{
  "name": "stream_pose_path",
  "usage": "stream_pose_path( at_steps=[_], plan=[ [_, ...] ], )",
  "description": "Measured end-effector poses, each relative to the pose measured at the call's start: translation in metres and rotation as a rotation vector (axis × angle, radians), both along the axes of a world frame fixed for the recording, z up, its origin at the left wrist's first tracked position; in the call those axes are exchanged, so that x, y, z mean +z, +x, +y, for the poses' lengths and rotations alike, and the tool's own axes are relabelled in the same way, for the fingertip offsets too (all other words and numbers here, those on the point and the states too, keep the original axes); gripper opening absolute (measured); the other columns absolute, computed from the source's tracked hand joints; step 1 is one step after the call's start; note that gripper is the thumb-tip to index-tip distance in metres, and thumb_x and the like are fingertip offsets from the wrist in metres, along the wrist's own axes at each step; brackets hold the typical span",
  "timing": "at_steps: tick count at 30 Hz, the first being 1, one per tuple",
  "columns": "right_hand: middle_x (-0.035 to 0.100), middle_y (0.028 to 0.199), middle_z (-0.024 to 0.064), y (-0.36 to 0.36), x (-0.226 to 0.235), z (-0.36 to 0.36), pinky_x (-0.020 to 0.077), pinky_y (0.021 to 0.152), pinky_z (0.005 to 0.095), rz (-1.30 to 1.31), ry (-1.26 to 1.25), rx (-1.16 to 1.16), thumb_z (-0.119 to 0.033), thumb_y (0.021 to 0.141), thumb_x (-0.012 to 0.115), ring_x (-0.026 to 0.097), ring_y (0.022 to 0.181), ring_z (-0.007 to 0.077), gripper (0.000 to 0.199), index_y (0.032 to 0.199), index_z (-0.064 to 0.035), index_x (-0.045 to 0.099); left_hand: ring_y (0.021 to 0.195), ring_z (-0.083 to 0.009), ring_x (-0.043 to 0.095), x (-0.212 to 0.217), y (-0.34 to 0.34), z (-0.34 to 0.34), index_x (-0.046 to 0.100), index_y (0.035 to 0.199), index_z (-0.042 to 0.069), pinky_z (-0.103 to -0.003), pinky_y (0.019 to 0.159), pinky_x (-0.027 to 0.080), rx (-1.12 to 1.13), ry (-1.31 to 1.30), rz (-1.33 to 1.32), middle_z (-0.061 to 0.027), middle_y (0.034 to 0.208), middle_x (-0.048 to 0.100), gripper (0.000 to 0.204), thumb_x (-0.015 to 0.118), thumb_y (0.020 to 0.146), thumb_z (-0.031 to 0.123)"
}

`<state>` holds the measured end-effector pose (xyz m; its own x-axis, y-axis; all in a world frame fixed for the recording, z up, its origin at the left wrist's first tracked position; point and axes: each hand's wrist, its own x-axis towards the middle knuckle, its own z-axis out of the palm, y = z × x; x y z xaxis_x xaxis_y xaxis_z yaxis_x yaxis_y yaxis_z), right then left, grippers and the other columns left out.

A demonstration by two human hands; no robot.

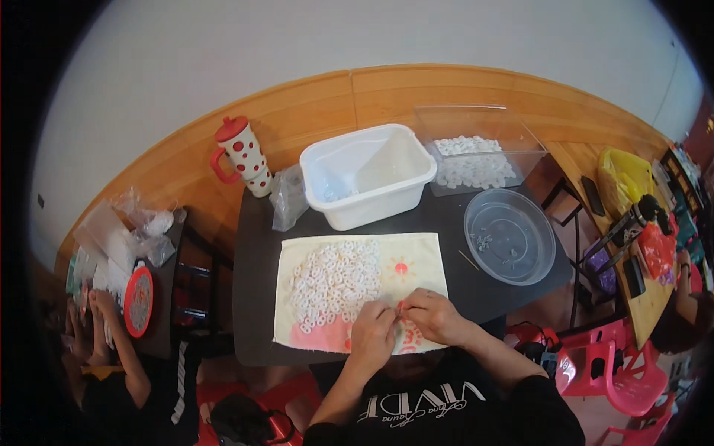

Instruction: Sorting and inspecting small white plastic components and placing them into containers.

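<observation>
My left hand [374,334] and my right hand [439,318] meet low over the front right part of a cream cloth [420,279] with pink prints. The fingers of both are pinched together, and a small red bit shows between them; its kind is too small to make out. Left of the hands, a wide heap of small white ring-shaped pieces [335,282] covers much of the cloth. Beyond the right hand lies a round clear plastic tray [524,230] with a few small greyish pieces in it. A thin stick [468,260] rests beside that tray.
On the dark table [256,297] stand a white tub [372,214], a clear box [446,117] of white pieces, a red-dotted tumbler [249,160] and a plastic bag [288,199]. Leftward, another person works by a red round tray [139,327]. Pink chairs [632,386] stand at right.
</observation>
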<state>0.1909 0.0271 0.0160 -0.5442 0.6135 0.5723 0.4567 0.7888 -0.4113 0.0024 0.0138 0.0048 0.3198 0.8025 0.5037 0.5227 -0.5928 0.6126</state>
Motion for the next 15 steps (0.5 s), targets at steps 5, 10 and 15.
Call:
stream_pose_path(
  at_steps=[5, 10, 15],
  plan=[
    [0.058, 0.090, 0.0116, -0.0003, -0.0071, 0.0047, 0.0493, 0.075, 0.0386, 0.049, -0.070, 0.078, 0.000, 0.068, 0.065, 0.059, 0.084, 0.0307, 0.017, 0.085, -0.0006, 0.063, 0.081, -0.0332, 0.058, 0.0009, 0.0000, 0.0015, 0.063, 0.086, 0.000, -0.042, 0.066, 0.048, -0.008, 0.035, 0.052, -0.0130, 0.086, 0.057, 0.012, 0.063, 0.074, -0.004],
    [0.059, 0.090, 0.0115, -0.0007, -0.0053, 0.0057, 0.0499, 0.075, 0.0377, 0.034, -0.081, 0.107, 0.002, 0.067, 0.065, 0.059, 0.083, 0.0298, 0.016, 0.083, 0.0001, 0.062, 0.079, -0.0330, 0.057, 0.0072, -0.0001, 0.0022, 0.061, 0.082, -0.002, -0.041, 0.064, 0.048, -0.036, 0.022, 0.144, -0.0127, 0.086, 0.057, 0.009, 0.063, 0.074, -0.006],
    [0.060, 0.089, 0.0112, -0.0012, -0.0061, 0.0041, 0.0504, 0.074, 0.0371, -0.011, -0.063, 0.078, 0.003, 0.066, 0.066, 0.060, 0.083, 0.0292, 0.016, 0.081, 0.0005, 0.062, 0.082, -0.0334, 0.058, 0.0029, -0.0018, 0.0037, 0.063, 0.086, -0.004, -0.040, 0.066, 0.048, -0.024, 0.028, 0.074, -0.0144, 0.087, 0.057, 0.012, 0.063, 0.074, -0.007]
  ],
)
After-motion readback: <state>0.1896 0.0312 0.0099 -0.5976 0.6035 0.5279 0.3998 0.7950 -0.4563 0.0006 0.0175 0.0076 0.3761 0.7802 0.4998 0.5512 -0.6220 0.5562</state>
